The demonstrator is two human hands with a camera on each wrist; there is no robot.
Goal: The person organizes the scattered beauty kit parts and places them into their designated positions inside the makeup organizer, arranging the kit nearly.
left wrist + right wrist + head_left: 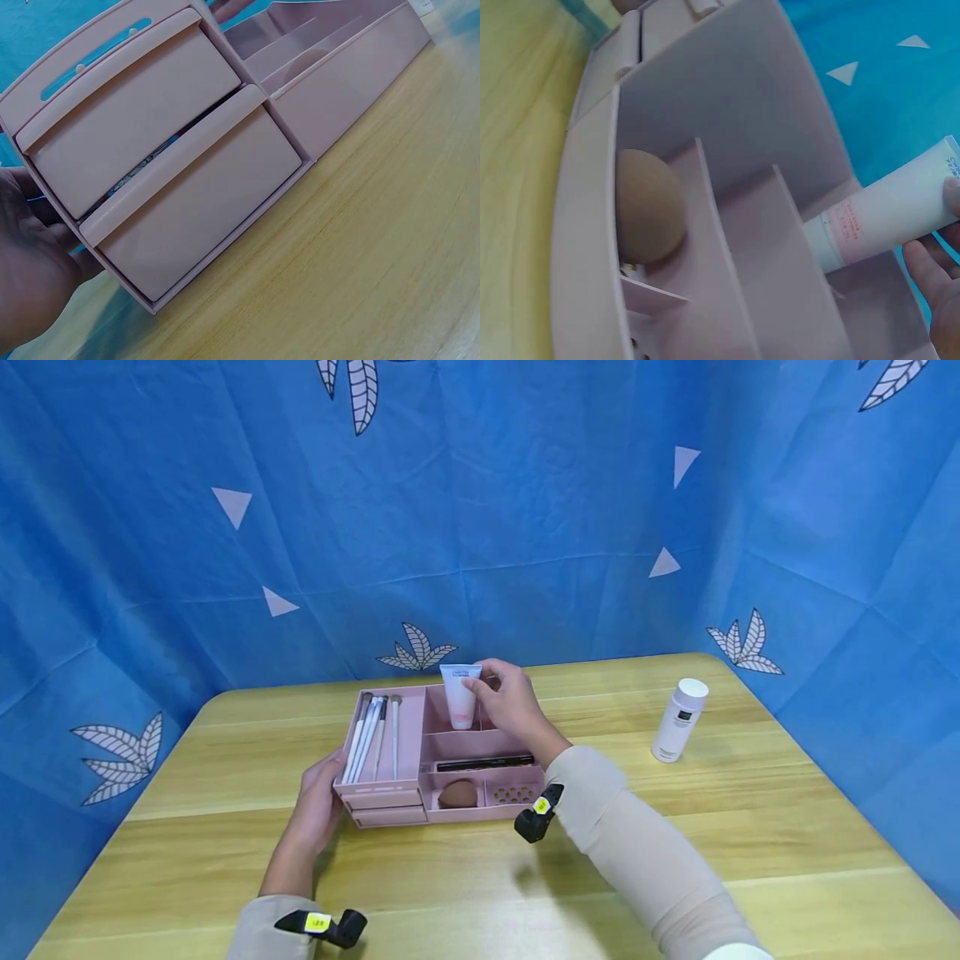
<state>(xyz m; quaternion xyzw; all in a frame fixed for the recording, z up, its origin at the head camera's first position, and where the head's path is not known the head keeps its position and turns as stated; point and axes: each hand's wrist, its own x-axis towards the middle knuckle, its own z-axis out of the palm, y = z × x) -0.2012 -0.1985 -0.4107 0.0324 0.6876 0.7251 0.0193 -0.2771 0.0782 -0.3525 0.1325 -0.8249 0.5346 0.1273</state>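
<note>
My right hand (512,700) pinches a white squeeze tube (461,693) near its flat top end, thumb in front. In the right wrist view the tube's capped end (826,244) reaches into a rear compartment of the pink makeup organizer (382,819). My left hand (318,797) rests against the organizer's left side, its fingers (56,234) touching the wall and their tips partly hidden. Several makeup brushes (371,739) lie in the left tray. A black pen-like stick (485,763) lies in the middle slot, and a brown makeup sponge (457,794) sits in a front compartment.
A white bottle (678,720) stands on the wooden table (795,827), right of the organizer. Two closed drawers (195,202) are in the organizer's left front. A yellow-dotted item (513,795) lies in the front right compartment. A blue curtain (480,510) hangs behind the table.
</note>
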